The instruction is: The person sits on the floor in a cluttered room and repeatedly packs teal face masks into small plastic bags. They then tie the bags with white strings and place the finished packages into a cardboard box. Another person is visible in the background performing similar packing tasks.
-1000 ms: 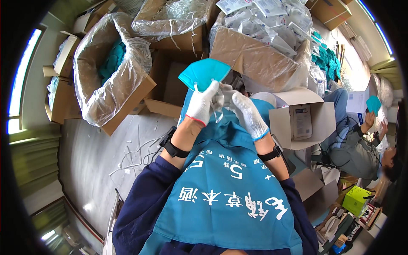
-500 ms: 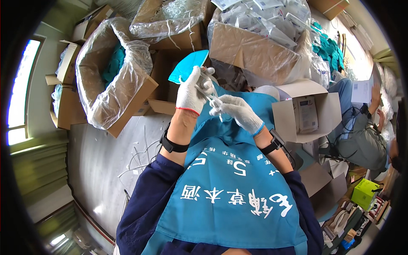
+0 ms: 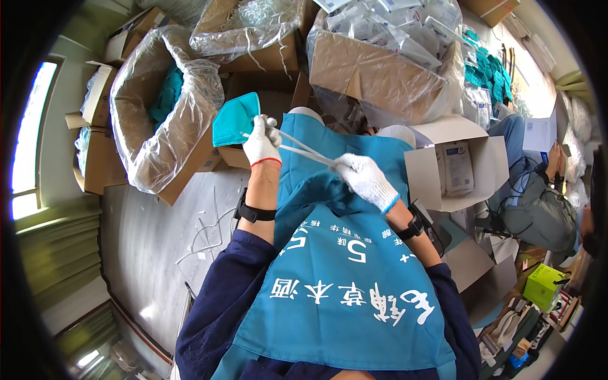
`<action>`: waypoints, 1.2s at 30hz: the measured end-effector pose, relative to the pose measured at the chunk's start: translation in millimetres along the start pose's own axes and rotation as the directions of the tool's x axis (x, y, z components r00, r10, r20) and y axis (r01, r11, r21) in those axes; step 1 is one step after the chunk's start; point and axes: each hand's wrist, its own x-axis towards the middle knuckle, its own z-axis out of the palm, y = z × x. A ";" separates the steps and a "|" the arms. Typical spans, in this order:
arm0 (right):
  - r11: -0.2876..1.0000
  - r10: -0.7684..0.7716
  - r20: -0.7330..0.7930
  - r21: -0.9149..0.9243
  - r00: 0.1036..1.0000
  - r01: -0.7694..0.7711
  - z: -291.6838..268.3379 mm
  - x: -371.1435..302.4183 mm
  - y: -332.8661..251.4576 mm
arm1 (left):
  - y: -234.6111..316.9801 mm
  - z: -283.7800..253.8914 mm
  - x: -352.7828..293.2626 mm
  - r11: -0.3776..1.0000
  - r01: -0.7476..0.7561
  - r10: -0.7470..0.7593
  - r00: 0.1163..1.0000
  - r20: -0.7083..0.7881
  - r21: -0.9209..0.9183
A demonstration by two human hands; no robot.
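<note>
A teal folded face mask [image 3: 237, 118] is pinched in my left hand [image 3: 261, 140], which wears a white knit glove with a red cuff edge. White elastic straps [image 3: 306, 150] run taut from the mask across to my right hand [image 3: 366, 180]. That hand, gloved in white with a blue cuff edge, is closed on the strap ends. Both hands are above my lap, over the teal apron [image 3: 342, 285]. Beyond the mask stands an open cardboard box [image 3: 265, 81], partly hidden by it.
A plastic-lined box [image 3: 183, 171] at left holds teal masks. Far ahead, another lined box [image 3: 380, 73] overflows with clear packets; one beside it [image 3: 288, 54] holds white straps. An open white carton [image 3: 487, 164] with packets stands right. Another person [image 3: 538, 215] sits far right, holding a white box.
My left hand has moved left and a little nearer with the mask. My right hand has drawn right and slightly nearer, stretching the straps between the hands.
</note>
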 end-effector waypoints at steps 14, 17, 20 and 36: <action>0.990 0.071 0.169 0.107 0.983 -0.090 15.6 -8.4 3.8 | -23.1 -61.7 27.3 0.967 0.248 -0.249 0.969 0.007 0.062; 0.943 0.156 0.113 0.279 0.981 -0.182 26.5 4.2 -4.7 | -24.8 -59.6 28.0 0.927 0.372 -0.373 0.927 0.038 0.040; 0.930 0.101 0.072 0.347 0.992 -0.120 33.5 15.5 -9.7 | -19.4 -79.2 30.8 0.892 0.446 -0.449 0.893 -0.031 -0.070; 0.848 -0.315 -0.099 -0.476 0.944 0.233 31.8 32.6 -17.4 | -16.8 -7.3 -83.3 0.190 -0.645 -0.081 0.741 0.667 0.740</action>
